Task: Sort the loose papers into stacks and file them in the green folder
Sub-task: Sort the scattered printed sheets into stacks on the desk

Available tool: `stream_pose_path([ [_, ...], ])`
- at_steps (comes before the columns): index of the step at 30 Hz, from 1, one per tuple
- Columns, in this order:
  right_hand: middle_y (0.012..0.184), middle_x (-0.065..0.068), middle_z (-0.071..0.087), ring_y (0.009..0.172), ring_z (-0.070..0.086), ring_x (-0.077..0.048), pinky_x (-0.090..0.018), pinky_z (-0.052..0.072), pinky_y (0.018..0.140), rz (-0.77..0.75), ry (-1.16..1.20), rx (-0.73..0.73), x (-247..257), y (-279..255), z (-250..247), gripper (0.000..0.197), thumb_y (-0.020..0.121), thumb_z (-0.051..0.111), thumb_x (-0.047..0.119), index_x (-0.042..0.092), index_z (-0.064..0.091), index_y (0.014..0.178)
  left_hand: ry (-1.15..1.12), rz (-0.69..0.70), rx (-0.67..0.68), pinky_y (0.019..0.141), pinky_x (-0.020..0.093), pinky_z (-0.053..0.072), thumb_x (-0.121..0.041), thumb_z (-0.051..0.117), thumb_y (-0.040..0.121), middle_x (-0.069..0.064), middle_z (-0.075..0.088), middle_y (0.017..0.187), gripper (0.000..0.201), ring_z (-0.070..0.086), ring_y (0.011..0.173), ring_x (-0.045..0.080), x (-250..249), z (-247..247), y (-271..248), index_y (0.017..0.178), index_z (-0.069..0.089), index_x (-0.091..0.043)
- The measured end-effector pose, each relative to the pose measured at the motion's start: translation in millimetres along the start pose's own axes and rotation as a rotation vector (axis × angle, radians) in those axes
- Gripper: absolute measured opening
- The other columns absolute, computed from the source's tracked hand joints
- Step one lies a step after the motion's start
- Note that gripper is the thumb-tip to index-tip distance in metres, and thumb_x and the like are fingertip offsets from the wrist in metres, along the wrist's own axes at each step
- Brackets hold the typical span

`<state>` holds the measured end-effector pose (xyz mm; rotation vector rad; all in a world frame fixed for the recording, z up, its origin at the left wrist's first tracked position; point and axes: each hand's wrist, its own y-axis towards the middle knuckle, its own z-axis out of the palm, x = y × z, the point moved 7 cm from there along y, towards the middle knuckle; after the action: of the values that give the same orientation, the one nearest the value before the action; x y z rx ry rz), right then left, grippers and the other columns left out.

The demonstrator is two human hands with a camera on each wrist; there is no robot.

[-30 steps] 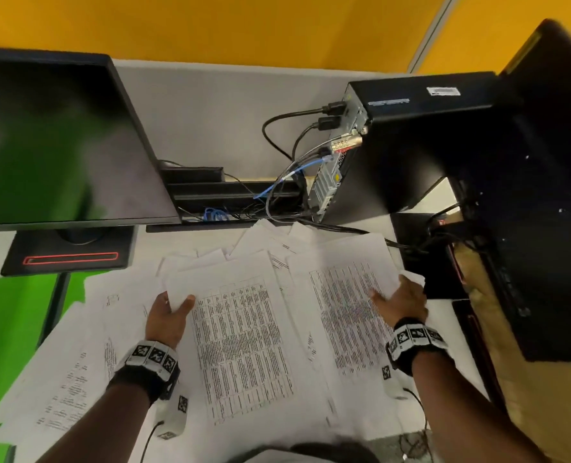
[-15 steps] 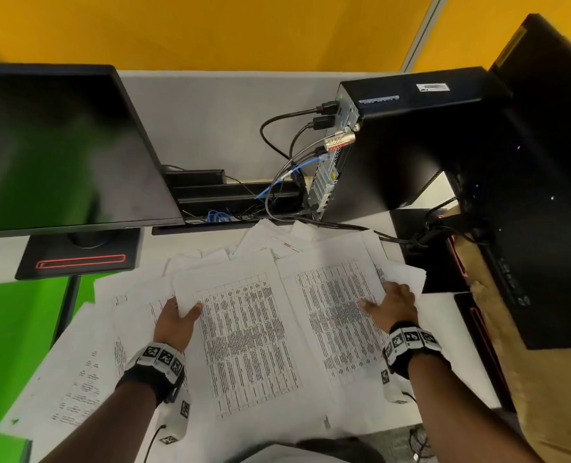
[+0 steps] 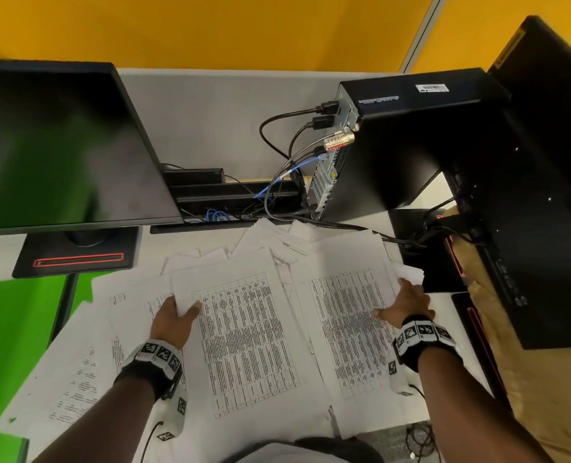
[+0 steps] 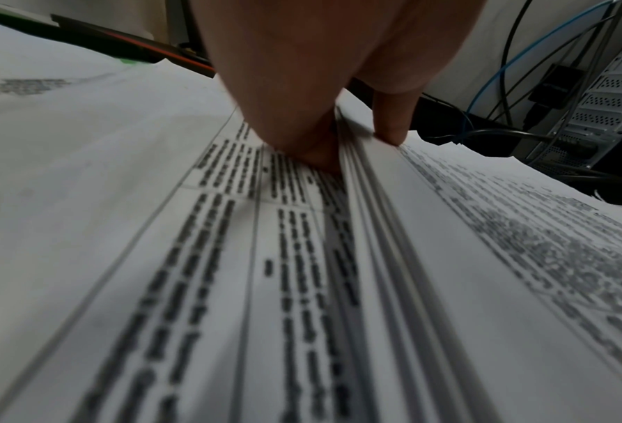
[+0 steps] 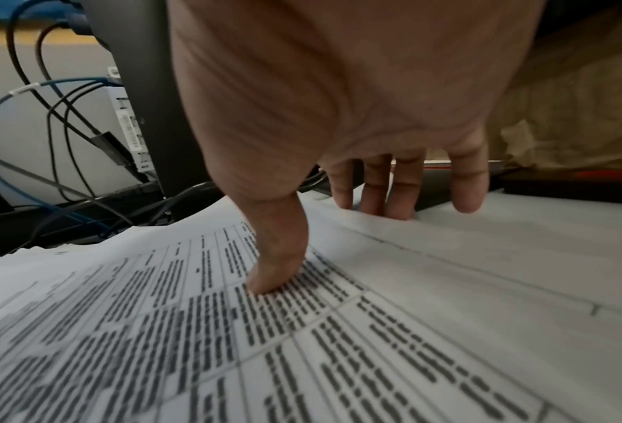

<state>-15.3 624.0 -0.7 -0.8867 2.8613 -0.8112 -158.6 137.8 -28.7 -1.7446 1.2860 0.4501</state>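
White printed sheets cover the surface (image 3: 0, 259) in a loose overlapping spread, and the printing on them, dense tables of small black text, is too small and blurred to read. The same holds for the white sticker on top of the black computer tower (image 3: 394, 155) and for the square black-and-white marker patterns on both wristbands.

Two table-printed stacks lie side by side in front of the person, long axes running away from the body, top edges toward the tower and the monitor (image 3: 53, 145). The left stack (image 3: 244, 335) leans slightly left at its far end; the right stack (image 3: 351, 325) sits just beside it.

The left hand (image 3: 172, 320) pinches the left edge of the left stack, thumb on top of the page, fingers (image 4: 294, 120) tucked under several sheets; the left wrist view shows the layered edges clamped between them. The right hand (image 3: 407, 305) rests on the right stack's right side, thumb pressed onto the print, fingers (image 5: 403, 191) nearly straight, slightly spread, tips on the paper's far edge.

Bright green, possibly the green folder (image 3: 13, 329), shows under the papers at left
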Motion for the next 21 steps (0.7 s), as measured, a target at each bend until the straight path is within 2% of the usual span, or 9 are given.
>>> stream_pose_path([
  [2,0.144,-0.015,0.028,0.134,0.027,-0.037,-0.057,0.034,0.105,0.028,0.015,0.016,-7,1,0,0.101,0.061,0.087,0.036,0.019,0.028,0.141,-0.007,-0.001,0.003,0.085,0.034,0.044,-0.03,0.064,0.086,0.012,0.065,0.117,0.04,0.06,0.106,0.031,-1,0,0,0.119,0.058,-0.008],
  [6,0.139,-0.017,0.034,0.126,0.04,-0.039,-0.049,0.041,0.101,0.044,0.16,0.038,-21,0,5,0.098,0.06,0.089,0.031,0.016,0.03,0.138,-0.013,-0.017,0.0,0.083,0.034,0.044,-0.032,0.064,0.086,0.011,0.065,0.115,0.04,0.06,0.102,0.03,0,0,-1,0.118,0.057,-0.008],
  [8,0.138,-0.015,0.039,0.126,0.039,-0.037,-0.048,0.04,0.102,0.019,0.148,0.035,-27,-3,7,0.094,0.061,0.087,0.037,0.019,0.033,0.136,-0.036,-0.019,0.001,0.083,0.035,0.044,-0.032,0.064,0.086,0.011,0.065,0.116,0.041,0.06,0.098,0.027,1,0,-1,0.118,0.057,-0.008],
  [11,0.138,-0.011,0.033,0.127,0.032,-0.033,-0.05,0.037,0.103,-0.031,0.142,-0.009,-31,-7,5,0.084,0.063,0.086,0.039,0.023,0.041,0.131,-0.063,-0.002,0.008,0.083,0.034,0.043,-0.028,0.064,0.086,0.012,0.065,0.117,0.039,0.058,0.099,0.026,-1,0,-2,0.119,0.056,-0.008],
  [16,0.144,-0.012,0.027,0.129,0.037,-0.039,-0.049,0.037,0.107,-0.071,0.228,-0.023,-31,-10,4,0.096,0.069,0.083,0.036,0.02,0.026,0.144,-0.112,-0.002,-0.056,0.095,0.042,0.044,-0.016,0.062,0.088,0.015,0.061,0.123,0.039,0.057,0.114,0.034,-10,-13,-3,0.125,0.052,-0.007],
  [18,0.143,-0.012,0.035,0.125,0.045,-0.038,-0.047,0.041,0.103,-0.04,0.243,-0.043,-33,-10,1,0.087,0.074,0.079,0.036,0.018,0.03,0.144,-0.103,-0.027,-0.076,0.098,0.043,0.043,-0.017,0.062,0.088,0.014,0.06,0.125,0.042,0.056,0.115,0.034,-5,-22,2,0.127,0.05,-0.006],
  [21,0.13,-0.012,0.057,0.115,0.056,-0.035,-0.044,0.046,0.097,-0.093,0.238,-0.1,-24,-11,-8,0.059,0.082,0.07,0.031,0.019,0.045,0.134,-0.069,-0.063,-0.118,0.105,0.048,0.04,-0.024,0.061,0.088,0.013,0.056,0.131,0.048,0.053,0.12,0.035,7,-37,9,0.13,0.046,-0.006],
])
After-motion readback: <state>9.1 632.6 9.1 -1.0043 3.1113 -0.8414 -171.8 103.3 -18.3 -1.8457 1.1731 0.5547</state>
